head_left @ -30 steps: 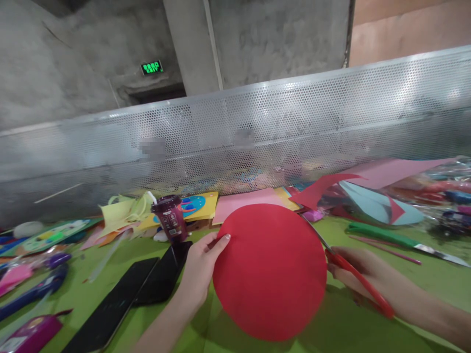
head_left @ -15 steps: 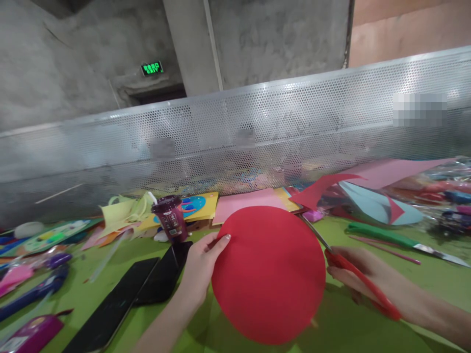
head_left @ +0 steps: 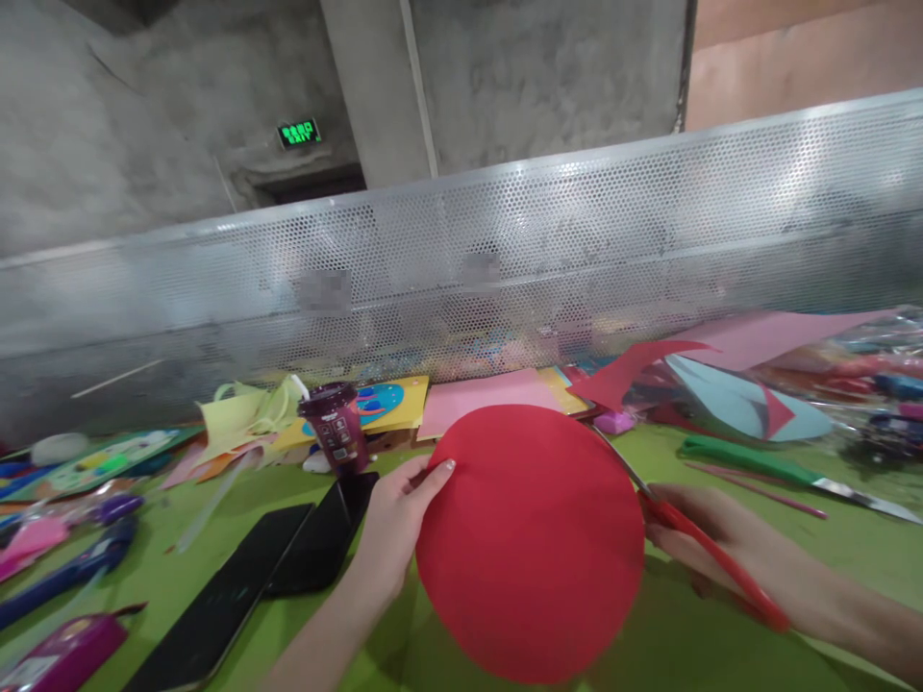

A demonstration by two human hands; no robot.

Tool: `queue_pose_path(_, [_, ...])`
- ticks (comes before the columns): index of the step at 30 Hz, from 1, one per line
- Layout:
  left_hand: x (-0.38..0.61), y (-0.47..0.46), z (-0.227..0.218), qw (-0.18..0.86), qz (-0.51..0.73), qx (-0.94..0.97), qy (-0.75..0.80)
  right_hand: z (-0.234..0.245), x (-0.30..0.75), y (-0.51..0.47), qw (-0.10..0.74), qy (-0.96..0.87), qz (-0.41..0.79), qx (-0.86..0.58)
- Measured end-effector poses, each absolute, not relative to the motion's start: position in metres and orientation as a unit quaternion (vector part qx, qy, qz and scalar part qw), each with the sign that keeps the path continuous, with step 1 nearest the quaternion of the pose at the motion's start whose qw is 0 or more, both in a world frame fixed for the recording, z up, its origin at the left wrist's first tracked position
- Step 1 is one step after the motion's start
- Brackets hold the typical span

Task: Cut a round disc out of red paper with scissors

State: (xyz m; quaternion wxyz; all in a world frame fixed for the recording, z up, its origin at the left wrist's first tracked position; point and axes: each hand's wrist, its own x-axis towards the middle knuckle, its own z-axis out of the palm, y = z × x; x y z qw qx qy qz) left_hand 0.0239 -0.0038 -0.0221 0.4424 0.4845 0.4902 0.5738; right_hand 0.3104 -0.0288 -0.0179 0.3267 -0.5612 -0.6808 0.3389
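A large red paper circle (head_left: 532, 543) is held up over the green table. My left hand (head_left: 396, 519) pinches its upper left edge, thumb on the front face and fingers behind. In my right hand (head_left: 713, 538) are red-handled scissors (head_left: 710, 548), gripped by the handles. Their metal blades lie along the circle's upper right edge, partly behind the paper; whether they touch it I cannot tell. Under and beside my left forearm are two black phones (head_left: 227, 586), one overlapping the other. A dark purple drink cup (head_left: 336, 428) with a straw stands beyond that hand.
To the right lie a green-handled knife (head_left: 764, 461), a thin pink stick (head_left: 764, 492) and red and light blue paper (head_left: 742, 399). Pink paper (head_left: 490, 399) lies behind the circle. A perforated metal panel (head_left: 461, 259) closes off the back. Craft items and a purple tool (head_left: 72, 654) lie left.
The red circle has shifted very slightly right and down, with a small turn. The pale bit by its lower right edge no longer shows. Both hands keep their grips.
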Motion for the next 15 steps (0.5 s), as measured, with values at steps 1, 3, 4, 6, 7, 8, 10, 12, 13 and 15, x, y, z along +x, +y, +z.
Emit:
queue_pose_path(1, [0.0241, -0.0037, -0.0219, 0.443, 0.572, 0.485, 0.491, -0.0189, 0.3105, -0.0285, 0.326, -0.679, 0.344, -0.561])
queue_pose_path(3, [0.0244, -0.0032, -0.0214, 0.444, 0.571, 0.484, 0.492, -0.0204, 0.3108, -0.0281, 0.318, -0.679, 0.359, -0.556])
queue_pose_path(4, [0.0245, -0.0031, -0.0211, 0.445, 0.570, 0.484, 0.492, -0.0208, 0.3110, -0.0280, 0.317, -0.679, 0.361, -0.555])
queue_pose_path(6, [0.0245, -0.0030, -0.0205, 0.448, 0.571, 0.482, 0.490, -0.0207, 0.3114, -0.0281, 0.318, -0.679, 0.360, -0.555])
queue_pose_path(7, [0.0245, -0.0031, -0.0203, 0.450, 0.571, 0.482, 0.489, -0.0204, 0.3115, -0.0282, 0.319, -0.679, 0.360, -0.555])
queue_pose_path(8, [0.0244, -0.0033, -0.0202, 0.451, 0.572, 0.481, 0.488, -0.0201, 0.3116, -0.0284, 0.320, -0.678, 0.360, -0.555])
queue_pose_path(10, [0.0242, -0.0038, -0.0202, 0.450, 0.572, 0.480, 0.490, -0.0198, 0.3117, -0.0286, 0.322, -0.678, 0.357, -0.556])
queue_pose_path(12, [0.0242, -0.0040, -0.0202, 0.446, 0.572, 0.479, 0.495, -0.0205, 0.3119, -0.0282, 0.324, -0.679, 0.352, -0.557])
queue_pose_path(13, [0.0243, -0.0041, -0.0202, 0.443, 0.573, 0.479, 0.496, -0.0213, 0.3121, -0.0278, 0.324, -0.680, 0.349, -0.557])
queue_pose_path(15, [0.0246, -0.0041, -0.0201, 0.442, 0.574, 0.481, 0.495, -0.0235, 0.3127, -0.0265, 0.327, -0.684, 0.340, -0.557])
